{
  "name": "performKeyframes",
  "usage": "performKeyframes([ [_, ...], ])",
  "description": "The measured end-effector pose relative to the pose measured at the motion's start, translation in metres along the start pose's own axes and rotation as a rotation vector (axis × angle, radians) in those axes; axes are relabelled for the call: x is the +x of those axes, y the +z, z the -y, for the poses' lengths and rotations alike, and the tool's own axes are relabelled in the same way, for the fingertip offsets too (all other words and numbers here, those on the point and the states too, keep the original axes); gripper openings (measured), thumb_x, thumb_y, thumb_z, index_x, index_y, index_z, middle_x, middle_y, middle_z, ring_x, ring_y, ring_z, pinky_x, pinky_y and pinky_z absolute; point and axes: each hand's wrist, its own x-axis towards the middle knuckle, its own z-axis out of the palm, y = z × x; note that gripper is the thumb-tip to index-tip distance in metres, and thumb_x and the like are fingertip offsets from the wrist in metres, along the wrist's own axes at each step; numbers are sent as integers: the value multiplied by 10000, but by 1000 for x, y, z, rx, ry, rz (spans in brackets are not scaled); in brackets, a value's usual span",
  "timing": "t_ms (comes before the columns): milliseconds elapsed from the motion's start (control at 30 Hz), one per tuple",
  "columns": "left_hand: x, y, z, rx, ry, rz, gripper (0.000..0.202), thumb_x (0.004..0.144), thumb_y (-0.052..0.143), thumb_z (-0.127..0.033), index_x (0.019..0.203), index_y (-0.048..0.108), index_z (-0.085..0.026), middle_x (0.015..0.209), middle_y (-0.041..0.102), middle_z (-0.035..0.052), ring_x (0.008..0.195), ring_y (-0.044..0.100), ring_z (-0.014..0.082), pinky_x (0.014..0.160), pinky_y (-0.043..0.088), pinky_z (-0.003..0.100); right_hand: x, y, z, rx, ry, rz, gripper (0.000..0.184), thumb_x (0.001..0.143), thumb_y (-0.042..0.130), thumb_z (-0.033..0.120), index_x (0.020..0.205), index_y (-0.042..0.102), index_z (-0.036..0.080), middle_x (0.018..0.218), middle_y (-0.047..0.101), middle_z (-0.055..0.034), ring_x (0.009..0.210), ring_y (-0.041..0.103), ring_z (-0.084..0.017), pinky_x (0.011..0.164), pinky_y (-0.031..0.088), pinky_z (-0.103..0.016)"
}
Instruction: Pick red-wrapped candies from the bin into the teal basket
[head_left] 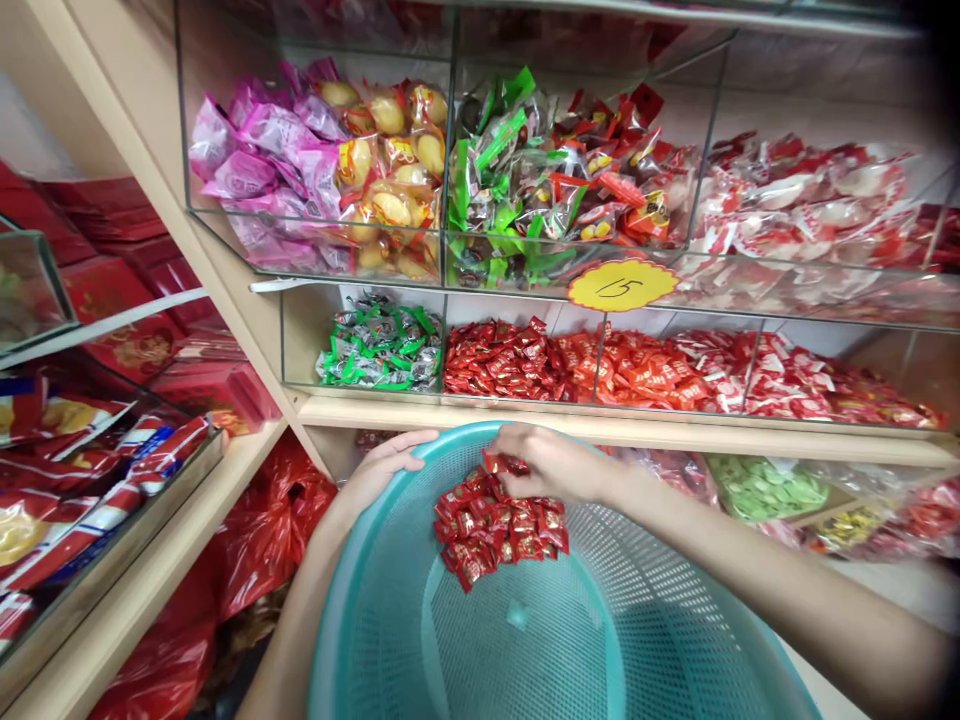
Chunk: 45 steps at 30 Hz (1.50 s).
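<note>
A teal plastic basket (600,620) with a perforated wall fills the lower middle of the view. My left hand (386,462) grips its far left rim, fingers curled over the edge. My right hand (547,462) reaches over the far rim, fingers closed on a few red wrapped candies. Below it a pile of red wrapped candies (499,528) lies inside the basket against its far wall.
Clear bins on wooden shelves hold sweets: red candies (570,362), green-and-silver ones (379,350), pink and yellow packets (315,170), green and red packets (555,180). A yellow price tag (621,285) reads 15. Red bags (270,520) and packets sit at lower left.
</note>
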Motion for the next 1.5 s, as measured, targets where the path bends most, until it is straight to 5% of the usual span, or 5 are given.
performKeyframes([
  [533,1,-1,2,-7,21,16,481,606,643,-157,1082,688,-205,1075,713,20,948,609,200,802,425,261,10,26,4,-202,39,257,219,744,599,168,960,624,143,972,633,-94,933,567,-217,795,421,-316],
  [933,4,-5,4,18,40,18,477,619,642,-151,1087,689,-228,1121,700,4,997,598,207,830,417,262,17,30,7,-365,38,310,236,771,617,203,1002,639,165,986,621,-94,990,552,-232,841,417,-357],
  [1200,3,-3,4,-77,-17,16,463,585,668,-141,1043,692,-207,1008,735,14,792,645,177,728,451,260,15,41,3,-422,46,267,177,779,577,186,950,621,183,948,635,-77,943,570,-216,818,416,-335],
  [1333,3,-1,1,-93,-28,10,450,566,674,-134,1010,698,-202,950,746,17,761,649,174,705,454,258,17,30,5,-415,7,209,145,837,540,256,934,614,178,914,638,-73,898,575,-203,797,414,-327],
  [1500,4,-2,3,-131,-46,14,459,570,678,-145,1024,690,-209,925,750,15,741,653,175,695,461,267,29,-14,-9,-356,-20,13,215,915,410,245,898,609,167,868,619,-66,846,559,-167,774,404,-294],
])
